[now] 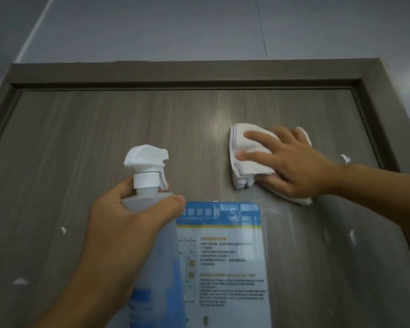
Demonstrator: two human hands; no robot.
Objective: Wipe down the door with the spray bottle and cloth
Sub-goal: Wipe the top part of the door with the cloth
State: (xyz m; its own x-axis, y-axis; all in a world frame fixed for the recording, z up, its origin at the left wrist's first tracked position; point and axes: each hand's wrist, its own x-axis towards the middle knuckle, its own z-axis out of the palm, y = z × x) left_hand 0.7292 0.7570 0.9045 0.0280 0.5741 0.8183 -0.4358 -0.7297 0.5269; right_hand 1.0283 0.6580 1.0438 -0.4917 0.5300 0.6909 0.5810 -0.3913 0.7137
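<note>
At centre right, the right hand [291, 159] presses a folded white cloth [249, 155] flat against the grey-brown wood-grain door [104, 129], fingers [258, 136] spread. Lower left, the left hand [128, 216] grips the translucent white-triggered spray bottle [147, 171], upright; the unwiped panel lies leftward of the cloth.

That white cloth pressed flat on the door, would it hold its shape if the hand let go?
Probably not. The cloth is folded in soft layers with loose edges hanging below the right hand, so it likely flops open. It looks light, and with only straight fingers pressing it to the upright door, it would likely slide down.
</note>
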